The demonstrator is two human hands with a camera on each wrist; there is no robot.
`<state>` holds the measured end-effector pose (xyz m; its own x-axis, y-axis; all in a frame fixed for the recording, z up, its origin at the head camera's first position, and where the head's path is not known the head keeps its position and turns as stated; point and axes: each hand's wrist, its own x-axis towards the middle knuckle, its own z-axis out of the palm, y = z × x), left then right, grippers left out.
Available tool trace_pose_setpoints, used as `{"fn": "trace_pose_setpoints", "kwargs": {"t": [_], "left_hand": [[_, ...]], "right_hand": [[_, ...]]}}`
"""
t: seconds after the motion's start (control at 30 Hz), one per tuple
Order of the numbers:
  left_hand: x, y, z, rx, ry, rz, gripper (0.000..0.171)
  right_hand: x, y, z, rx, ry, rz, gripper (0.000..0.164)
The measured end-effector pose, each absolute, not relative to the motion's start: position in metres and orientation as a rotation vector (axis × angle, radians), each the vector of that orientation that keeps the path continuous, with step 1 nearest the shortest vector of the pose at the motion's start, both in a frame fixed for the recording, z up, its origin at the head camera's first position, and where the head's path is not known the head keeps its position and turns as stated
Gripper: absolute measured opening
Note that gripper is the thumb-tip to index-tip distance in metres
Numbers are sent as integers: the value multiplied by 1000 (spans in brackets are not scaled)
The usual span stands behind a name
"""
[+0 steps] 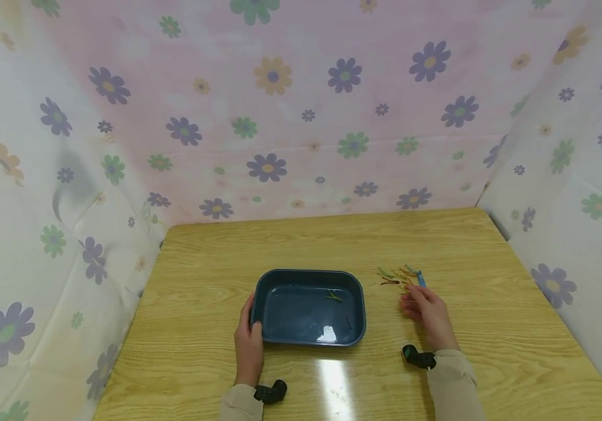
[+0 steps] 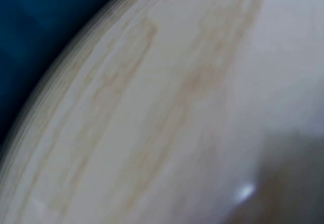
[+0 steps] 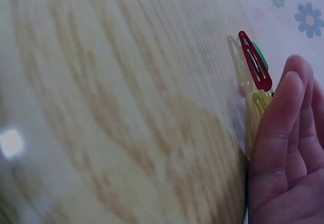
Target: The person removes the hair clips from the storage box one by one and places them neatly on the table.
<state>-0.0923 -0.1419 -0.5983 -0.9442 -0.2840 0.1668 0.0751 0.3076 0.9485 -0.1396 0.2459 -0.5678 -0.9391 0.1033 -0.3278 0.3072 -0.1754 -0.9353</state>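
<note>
A dark blue rectangular tray (image 1: 306, 318) is on the table, its left side gripped by my left hand (image 1: 250, 351), thumb over the rim and fingers along the outer wall. Inside lie a yellow-green hair clip (image 1: 334, 297) and a thin dark one (image 1: 349, 321). To the tray's right, my right hand (image 1: 432, 316) reaches to a small pile of hair clips (image 1: 403, 272), fingertips at its near edge. In the right wrist view, a dark red snap clip (image 3: 255, 62) and a yellow clip (image 3: 259, 101) show beside the thumb; whether they touch is unclear.
The wood-grain table (image 1: 200, 251) is bounded by a flower-patterned cloth (image 1: 301, 88) at the back and sides. A blue clip (image 1: 421, 279) lies at the pile's right edge. Black wrist cameras (image 1: 271, 392) sit on both forearms. The left wrist view is mostly blurred tabletop.
</note>
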Motion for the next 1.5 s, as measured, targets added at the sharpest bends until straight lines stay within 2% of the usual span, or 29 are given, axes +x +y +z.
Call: {"fn": "trace_pose_setpoints", "kwargs": {"t": [0.13, 0.4, 1.0, 1.23, 1.5], "left_hand": [[-93, -142, -599, 189, -2274, -1669, 61], [-93, -142, -600, 179, -2261, -1672, 60], [-92, -142, -597, 210, -2266, -1707, 58], [-92, -143, -597, 205, -2260, -1736, 59], [-93, -142, -602, 181, -2249, -1726, 57]], "right_hand": [[-141, 244, -568, 405, 2027, -2164, 58], [-141, 237, -561, 153, 2169, -1958, 53], [-159, 209, -528, -48, 2249, -1721, 54], [-165, 195, -503, -137, 2245, -1637, 40], [-176, 177, -494, -219, 2236, -1523, 41]]}}
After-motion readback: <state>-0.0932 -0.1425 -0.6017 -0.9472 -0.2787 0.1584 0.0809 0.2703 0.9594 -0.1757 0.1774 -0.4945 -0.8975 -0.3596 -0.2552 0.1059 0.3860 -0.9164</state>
